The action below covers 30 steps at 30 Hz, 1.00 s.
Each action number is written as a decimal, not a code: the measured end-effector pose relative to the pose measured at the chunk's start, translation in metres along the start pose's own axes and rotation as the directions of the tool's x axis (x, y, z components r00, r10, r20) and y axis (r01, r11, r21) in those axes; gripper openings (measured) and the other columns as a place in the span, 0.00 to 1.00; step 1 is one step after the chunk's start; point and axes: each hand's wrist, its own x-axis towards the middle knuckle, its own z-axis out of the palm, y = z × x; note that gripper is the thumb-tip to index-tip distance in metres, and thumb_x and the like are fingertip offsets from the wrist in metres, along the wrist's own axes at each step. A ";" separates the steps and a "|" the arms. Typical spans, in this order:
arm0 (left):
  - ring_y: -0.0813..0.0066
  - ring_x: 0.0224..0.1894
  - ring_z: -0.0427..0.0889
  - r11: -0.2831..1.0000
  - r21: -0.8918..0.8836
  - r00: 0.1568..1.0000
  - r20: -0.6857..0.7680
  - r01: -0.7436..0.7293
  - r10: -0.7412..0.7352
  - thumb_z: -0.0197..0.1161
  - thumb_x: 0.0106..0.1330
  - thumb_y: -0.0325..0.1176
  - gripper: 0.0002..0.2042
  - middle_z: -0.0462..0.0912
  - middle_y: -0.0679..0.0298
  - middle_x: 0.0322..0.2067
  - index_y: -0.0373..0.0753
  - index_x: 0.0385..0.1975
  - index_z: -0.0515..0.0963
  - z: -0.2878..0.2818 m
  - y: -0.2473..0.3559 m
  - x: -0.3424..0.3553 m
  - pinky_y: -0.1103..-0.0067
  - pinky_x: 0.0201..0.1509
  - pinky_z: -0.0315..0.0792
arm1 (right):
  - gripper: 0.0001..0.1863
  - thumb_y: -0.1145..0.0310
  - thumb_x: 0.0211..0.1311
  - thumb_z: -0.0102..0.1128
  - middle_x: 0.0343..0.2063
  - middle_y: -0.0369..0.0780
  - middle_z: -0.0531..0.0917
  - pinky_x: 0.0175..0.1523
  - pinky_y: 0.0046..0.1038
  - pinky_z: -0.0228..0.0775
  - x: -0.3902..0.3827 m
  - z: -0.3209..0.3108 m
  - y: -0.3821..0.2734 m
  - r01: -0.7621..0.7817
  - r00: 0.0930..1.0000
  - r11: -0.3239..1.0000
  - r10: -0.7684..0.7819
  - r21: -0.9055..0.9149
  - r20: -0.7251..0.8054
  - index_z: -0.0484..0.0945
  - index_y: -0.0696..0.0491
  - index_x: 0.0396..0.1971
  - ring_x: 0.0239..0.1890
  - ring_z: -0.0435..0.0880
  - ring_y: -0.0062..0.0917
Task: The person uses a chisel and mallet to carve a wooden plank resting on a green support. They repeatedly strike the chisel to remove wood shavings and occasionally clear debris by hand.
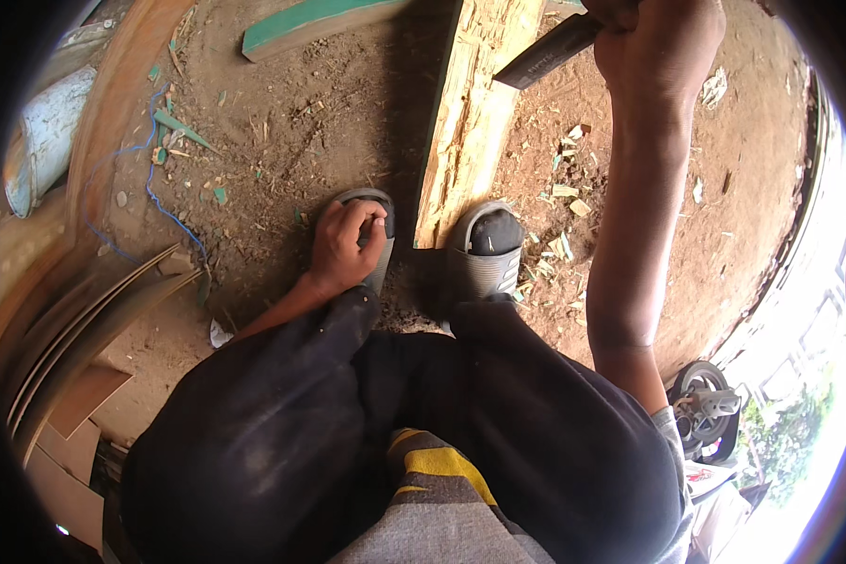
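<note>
Right hand: upper right [644, 42], at the picture's top edge; fingers partly cut off and in shade, closed around the grip end of a black flat tool [550, 54].
Black flat tool: slants down and leftward from the fist; its end overlaps the beam's right edge in view. Contact with the wood: cannot tell.
Left hand: low, over the left sandal [380, 274], below the beam's left side [348, 246]; fingers bent inward, nothing seen in them. Whether fingertips meet: cannot tell. Touching the foot or sandal: cannot tell.
Wooden beam: runs from the top edge down to between the feet [470, 132]; upper face pale yellow, rough and splintered; lower end just beside the right sandal [487, 271].
Wood chips: scattered on the brown dirt ground [291, 150], pale and green, mostly right of the beam [562, 246].
Green-faced board: lies at top, left of the beam [320, 23].
Blue string: loops on the ground, far left [166, 205].
Wheel: lower right, dark-tyred [700, 399].
</note>
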 end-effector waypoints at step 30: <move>0.59 0.31 0.79 1.000 0.004 1.000 0.025 0.006 -0.006 0.62 0.61 0.23 0.06 0.81 0.62 0.31 0.38 0.37 0.76 -0.003 0.002 0.002 0.66 0.41 0.69 | 0.15 0.68 0.69 0.59 0.11 0.29 0.69 0.16 0.22 0.52 -0.017 0.022 0.047 -0.153 0.984 0.944 0.117 -0.293 -0.137 0.72 0.49 0.19 0.11 0.64 0.13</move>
